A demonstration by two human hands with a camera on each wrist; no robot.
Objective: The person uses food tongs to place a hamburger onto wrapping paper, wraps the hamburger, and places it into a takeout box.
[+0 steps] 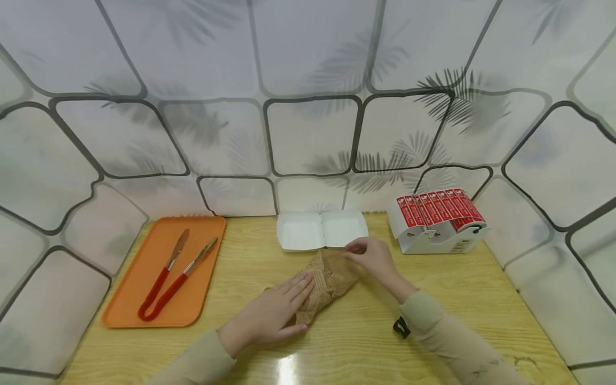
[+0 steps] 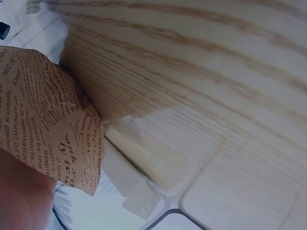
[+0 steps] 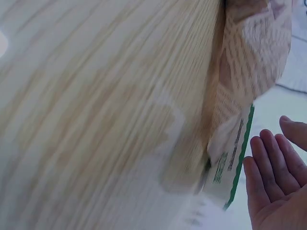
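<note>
A packet wrapped in brown newsprint-patterned paper (image 1: 329, 275) lies on the table. Its crumpled, printed edge fills the left of the left wrist view (image 2: 48, 110). My left hand (image 1: 274, 307) rests flat across the packet's left side, fingers straight. At the packet's far right corner is my right hand (image 1: 375, 259), fingertips right by the paper. In the right wrist view that hand's fingers are extended, the thumb held apart and nothing between them. Just behind the packet stands an opened white takeaway box (image 1: 300, 232). What the paper wraps is hidden.
An orange tray (image 1: 126, 299) on the left bears red-handled tongs (image 1: 166, 291). At the back right is a white box with red-labelled packs (image 1: 433, 240). A small black object (image 1: 401, 327) lies beside my right sleeve. Patterned cloth walls (image 1: 313, 136) enclose the wooden table (image 1: 366, 342).
</note>
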